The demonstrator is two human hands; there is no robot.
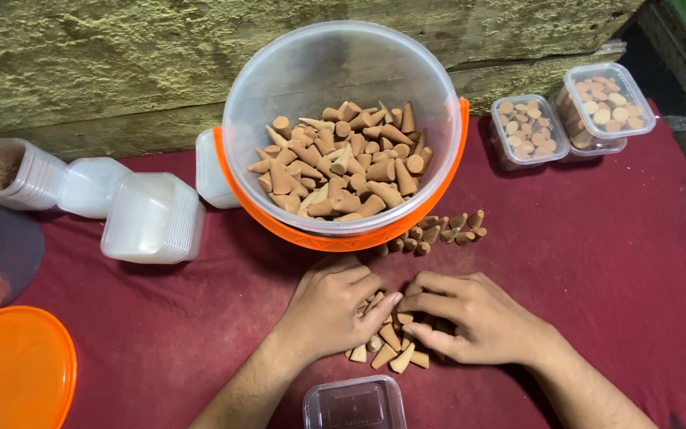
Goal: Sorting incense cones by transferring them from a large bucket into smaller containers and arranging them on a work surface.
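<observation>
Red cloth (621,262) lies open beside both hands (335,306) (470,318) gathering cones (391,349).

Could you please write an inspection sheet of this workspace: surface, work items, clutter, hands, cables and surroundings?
Surface: dark red cloth over the table.
Work items: loose pile of tan cones under both hands; tilted clear bucket with orange rim, partly filled with cones; small row of cones by its rim; empty clear box at the near edge.
Clutter: two filled clear boxes far right; stacks of empty boxes left; orange lid near left.
Hands: left hand and right hand rest on the pile, fingers gathering cones.
Cables: nothing seen.
Surroundings: rough pale wall behind the table.
</observation>
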